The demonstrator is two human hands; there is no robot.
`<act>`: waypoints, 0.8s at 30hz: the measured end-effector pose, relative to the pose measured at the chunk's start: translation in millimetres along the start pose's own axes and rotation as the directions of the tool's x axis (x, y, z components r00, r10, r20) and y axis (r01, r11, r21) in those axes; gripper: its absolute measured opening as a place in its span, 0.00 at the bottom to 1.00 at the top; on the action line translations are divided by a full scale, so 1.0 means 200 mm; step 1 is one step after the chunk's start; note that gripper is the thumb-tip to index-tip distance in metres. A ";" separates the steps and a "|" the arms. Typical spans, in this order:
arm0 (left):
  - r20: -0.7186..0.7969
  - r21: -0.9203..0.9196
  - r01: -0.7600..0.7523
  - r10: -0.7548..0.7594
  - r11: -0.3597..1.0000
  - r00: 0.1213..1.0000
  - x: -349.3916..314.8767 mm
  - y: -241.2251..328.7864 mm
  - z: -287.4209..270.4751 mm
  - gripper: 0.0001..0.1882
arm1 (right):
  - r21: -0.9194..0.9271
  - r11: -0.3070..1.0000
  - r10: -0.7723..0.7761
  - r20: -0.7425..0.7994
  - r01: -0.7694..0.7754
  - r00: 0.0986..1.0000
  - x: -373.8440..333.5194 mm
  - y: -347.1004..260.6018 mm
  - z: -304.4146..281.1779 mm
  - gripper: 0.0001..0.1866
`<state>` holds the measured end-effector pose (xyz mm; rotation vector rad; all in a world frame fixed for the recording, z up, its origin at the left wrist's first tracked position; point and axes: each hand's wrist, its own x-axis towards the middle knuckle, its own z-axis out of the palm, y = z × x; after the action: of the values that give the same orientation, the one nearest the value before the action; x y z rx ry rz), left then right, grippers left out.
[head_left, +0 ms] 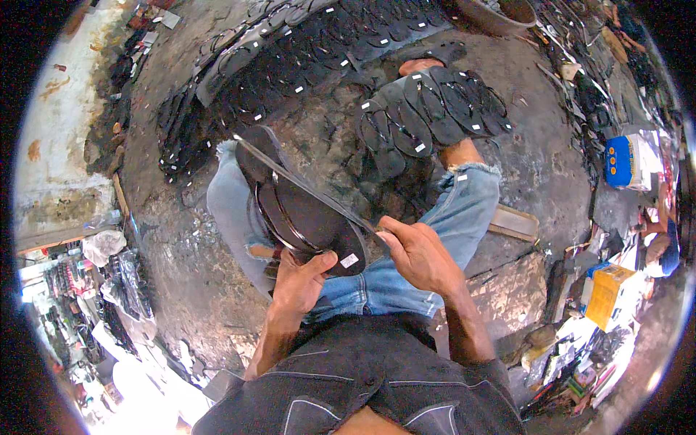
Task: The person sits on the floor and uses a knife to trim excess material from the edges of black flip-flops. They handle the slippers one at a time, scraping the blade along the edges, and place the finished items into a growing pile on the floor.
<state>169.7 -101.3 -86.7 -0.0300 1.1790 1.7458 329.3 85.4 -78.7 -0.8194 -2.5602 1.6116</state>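
Observation:
A black flip-flop sandal with dark shiny straps and a white sticker is held over my lap, its far end raised beyond my left knee. My left hand grips its near end, the thumb pressed on top next to the sticker. Along the sandal's right side runs a long, narrow dark strip or blade; I cannot tell which. Closed around its near end is my right hand, just right of the sandal. The fingers hide that end.
Several black sandals lie across my right lower leg. Rows of similar sandals cover the floor ahead, with a large round basin behind. Scraps, a blue box and a yellow box stand at the right; clutter fills the lower left.

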 end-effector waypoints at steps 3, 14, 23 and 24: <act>-0.041 0.004 0.011 -0.010 1.000 0.999 -0.04 -0.02 -0.05 0.33 | -0.011 0.996 -0.091 -0.067 0.090 0.994 0.08 0.02 0.10 0.12; -0.036 -0.275 -0.371 0.376 0.887 0.926 0.57 0.49 0.04 0.32 | 0.699 0.673 0.517 -0.678 0.240 0.522 -0.03 0.36 -0.12 0.18; -0.469 0.550 0.271 0.024 0.790 0.883 1.60 -0.86 0.09 0.47 | 0.676 0.734 0.596 -0.685 0.061 0.420 -0.12 0.52 -0.08 0.11; -0.493 0.628 0.251 0.128 0.736 0.861 1.62 -0.89 0.07 0.42 | 0.709 0.702 0.613 -0.648 0.065 0.453 -0.10 0.50 -0.05 0.11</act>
<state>139.5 143.1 -363.2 -0.0977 2.1410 1.1635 392.2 118.1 -153.1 -1.5128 -1.0410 1.3978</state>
